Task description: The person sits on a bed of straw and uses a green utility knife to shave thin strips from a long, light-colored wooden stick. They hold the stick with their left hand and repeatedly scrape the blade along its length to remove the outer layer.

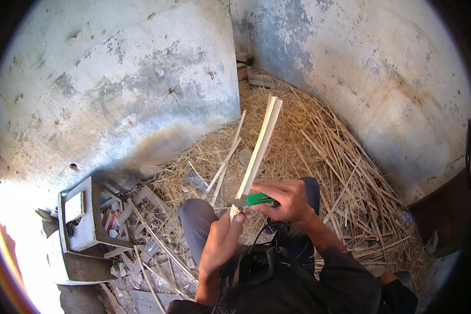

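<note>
A long pale split strip of wood or bamboo (259,146) slants up and away from me, its near end between my knees. My left hand (224,238) is closed around that near end, thumb on top. In my right hand (290,200) is a green-handled utility knife (259,199), gripped with the fingers wrapped round the handle. Its blade lies across the strip just above my left thumb and touches it. A curled, frayed bit shows at the strip's near end, by the blade.
Straw-like shavings (293,125) cover the floor ahead. Many thin strips (345,178) are heaped along the right wall (371,68). An open wooden box (91,214) with odds and ends stands at left among scraps. A large pale panel (157,89) rises at the back left.
</note>
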A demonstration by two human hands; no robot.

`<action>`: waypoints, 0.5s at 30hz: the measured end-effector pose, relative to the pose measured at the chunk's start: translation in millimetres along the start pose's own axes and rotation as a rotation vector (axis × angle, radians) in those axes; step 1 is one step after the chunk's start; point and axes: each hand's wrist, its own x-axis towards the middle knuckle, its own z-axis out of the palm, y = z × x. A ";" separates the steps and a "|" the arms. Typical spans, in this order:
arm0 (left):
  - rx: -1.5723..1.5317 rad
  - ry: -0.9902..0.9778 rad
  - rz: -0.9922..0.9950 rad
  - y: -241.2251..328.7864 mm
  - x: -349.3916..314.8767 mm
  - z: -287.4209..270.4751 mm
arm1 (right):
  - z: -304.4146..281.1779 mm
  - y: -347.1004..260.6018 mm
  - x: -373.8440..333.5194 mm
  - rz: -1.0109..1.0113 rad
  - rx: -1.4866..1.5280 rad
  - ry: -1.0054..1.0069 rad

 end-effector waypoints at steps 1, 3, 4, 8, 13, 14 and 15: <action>0.005 0.005 0.004 -0.4 -0.8 0.2 | -0.9 -0.8 -0.1 0.005 -0.017 -0.005; 0.006 0.001 -0.017 -2.5 -1.5 -0.5 | -2.0 -0.9 -0.3 0.003 -0.052 -0.012; 0.007 -0.001 -0.028 -4.1 -1.8 -0.9 | -2.3 -0.6 -0.4 -0.004 -0.071 -0.014; 0.019 0.001 -0.009 -10.7 -3.9 -2.3 | 1.4 5.2 -4.4 -0.036 -0.090 0.004; 0.058 0.004 -0.025 -11.8 -9.8 -4.3 | -0.6 3.0 -2.7 -0.052 -0.109 0.011; 0.057 0.008 -0.018 -11.6 -12.0 -3.7 | -0.9 3.6 -2.1 -0.065 -0.105 0.029; 0.056 0.013 -0.012 -11.7 -14.8 -2.2 | -1.9 5.6 -2.1 -0.045 -0.108 0.036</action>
